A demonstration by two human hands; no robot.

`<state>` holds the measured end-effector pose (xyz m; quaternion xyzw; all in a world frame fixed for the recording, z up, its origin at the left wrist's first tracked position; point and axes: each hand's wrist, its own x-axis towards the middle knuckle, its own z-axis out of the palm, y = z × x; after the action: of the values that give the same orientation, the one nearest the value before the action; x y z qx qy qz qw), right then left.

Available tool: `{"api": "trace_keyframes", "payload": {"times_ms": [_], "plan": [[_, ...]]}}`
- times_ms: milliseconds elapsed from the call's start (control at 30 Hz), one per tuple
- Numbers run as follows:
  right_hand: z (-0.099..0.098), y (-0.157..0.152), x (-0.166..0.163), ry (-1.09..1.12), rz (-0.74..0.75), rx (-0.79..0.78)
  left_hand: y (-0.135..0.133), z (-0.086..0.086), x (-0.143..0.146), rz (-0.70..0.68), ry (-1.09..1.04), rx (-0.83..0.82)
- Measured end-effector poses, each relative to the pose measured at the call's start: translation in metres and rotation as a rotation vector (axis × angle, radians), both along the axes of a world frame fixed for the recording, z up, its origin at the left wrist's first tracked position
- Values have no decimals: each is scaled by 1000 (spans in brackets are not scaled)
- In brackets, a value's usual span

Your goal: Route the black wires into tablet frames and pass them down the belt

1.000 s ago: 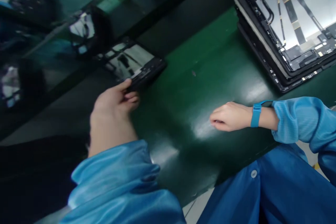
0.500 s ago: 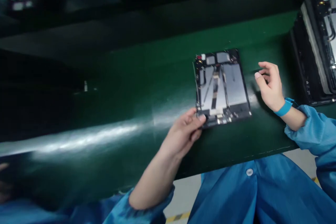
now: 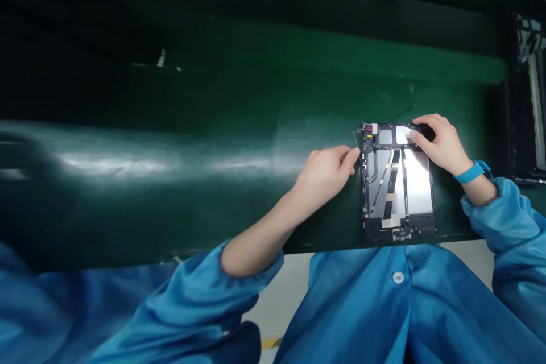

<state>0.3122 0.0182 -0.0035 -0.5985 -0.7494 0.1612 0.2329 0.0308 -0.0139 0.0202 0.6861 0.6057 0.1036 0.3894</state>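
An opened tablet (image 3: pixel 420 182) lies on the green bench top, its silvery inner plate, dark ribbon cables and small boards showing. At its left edge my left hand (image 3: pixel 326 176) is closed in a pinch on a thin wire (image 3: pixel 355 137), whose tip sticks up past the fingers. Another length of wire runs down that same side of the tablet. My right hand (image 3: pixel 443 145), with a blue band at the wrist, grips the tablet's upper right corner between thumb and fingers.
At the far right stands a stack of dark tablet parts (image 3: pixel 535 108). A thin dark strand (image 3: pixel 405 111) lies just beyond the tablet. Small white bits (image 3: pixel 161 58) lie at the upper left. A blue-clothed person's sleeve (image 3: pixel 25 307) shows at the lower left.
My left hand has left the tablet's lower left corner and now pinches the wire higher up. My right hand has come onto the upper right corner. The tablet sits nearer the front edge.
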Motion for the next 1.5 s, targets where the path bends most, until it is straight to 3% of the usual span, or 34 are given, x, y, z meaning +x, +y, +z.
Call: {"api": "trace_keyframes", "payload": {"times_ms": [167, 300, 400, 567, 633, 867, 1067, 1333, 1500], "plan": [[16, 21, -53, -281, -133, -136, 38, -3, 18, -17, 31, -39], [12, 29, -75, -229, -104, -156, 39, -1, 17, -25, -3, -121], [4, 24, -71, -147, -61, -67, 37, -1, 15, -28, -34, -131], [2, 0, -57, -106, -16, 126, 36, -12, 14, -6, -90, 125], [6, -13, -56, -96, 18, 165, 37, -17, 13, -39, -184, 141], [14, -51, -53, 32, 105, 172, 40, -22, 5, -148, -375, 13], [2, -53, -42, 223, 227, 111, 45, -19, -3, -212, -411, -97], [-4, -53, -43, 208, 242, 113, 49, -18, -4, -149, -489, -270], [-3, -53, -43, 177, 245, 86, 49, -17, -3, -105, -495, -286]]}}
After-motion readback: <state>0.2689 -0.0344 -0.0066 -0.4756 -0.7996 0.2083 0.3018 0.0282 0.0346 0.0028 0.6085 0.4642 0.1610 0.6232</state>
